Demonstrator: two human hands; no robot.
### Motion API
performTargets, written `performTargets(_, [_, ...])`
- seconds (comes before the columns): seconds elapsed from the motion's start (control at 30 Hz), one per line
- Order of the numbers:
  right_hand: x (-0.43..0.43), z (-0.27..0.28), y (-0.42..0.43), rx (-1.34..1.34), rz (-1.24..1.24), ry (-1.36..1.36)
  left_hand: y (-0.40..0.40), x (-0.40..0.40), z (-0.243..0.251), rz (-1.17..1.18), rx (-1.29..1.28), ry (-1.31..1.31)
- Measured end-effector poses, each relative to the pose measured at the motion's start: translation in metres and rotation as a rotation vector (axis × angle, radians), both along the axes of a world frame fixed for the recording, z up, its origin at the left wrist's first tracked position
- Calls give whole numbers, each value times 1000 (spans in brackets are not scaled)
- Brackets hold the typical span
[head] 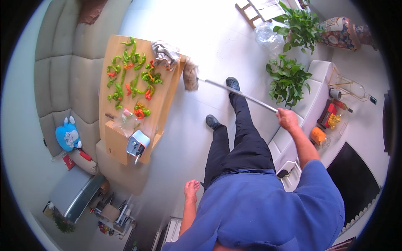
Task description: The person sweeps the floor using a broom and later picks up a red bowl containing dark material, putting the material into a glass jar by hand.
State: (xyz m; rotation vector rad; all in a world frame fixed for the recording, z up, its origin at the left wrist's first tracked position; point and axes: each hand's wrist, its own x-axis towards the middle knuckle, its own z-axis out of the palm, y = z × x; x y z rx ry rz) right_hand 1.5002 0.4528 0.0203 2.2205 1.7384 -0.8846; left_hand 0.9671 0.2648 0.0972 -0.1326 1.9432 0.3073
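Note:
My right hand (287, 119) is closed around the upper end of a metal mop handle (241, 94). The handle slants across in front of my legs to a blurred, brownish mop head (191, 75) beside the corner of a wooden table (157, 106). My left hand (191, 190) hangs at my side with its fingers loosely curled and nothing seen in it. Green and red peppers (118, 91) lie spread over the table. A crumpled grey cloth (165, 53) hangs at its corner, near the mop head. A plastic bag (127, 120) and a blue-and-white device (138, 143) are at the table's near end.
A padded sofa (84, 81) with a blue plush toy (68, 135) runs along the left. On the right stand leafy potted plants (289, 80), a patterned vase (337, 34) and a white low cabinet (309, 91). A clear plastic bag (268, 36) lies near a wooden-framed item (246, 15).

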Motion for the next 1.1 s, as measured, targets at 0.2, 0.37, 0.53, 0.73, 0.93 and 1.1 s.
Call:
performTargets(0.2, [-35, -21, 45, -134, 204, -59, 11, 5, 0, -8, 62, -44])
performTargets(0.37, [11, -38, 151, 129, 331, -266, 20, 13, 3, 37, 78, -13])
performTargets(0.53, [38, 11, 303, 61, 438, -511, 41, 31, 1, 81, 87, 9])
performTargets(0.73, [27, 62, 416, 157, 470, -548, 79, 63, 6, 77, 165, 6])
performTargets(0.93, [44, 106, 399, 238, 316, -391, 120, 68, 4, 74, 250, 4])
performTargets(1.1, [96, 72, 238, 9, 48, -259, 171, 51, -11, 64, 226, -52])
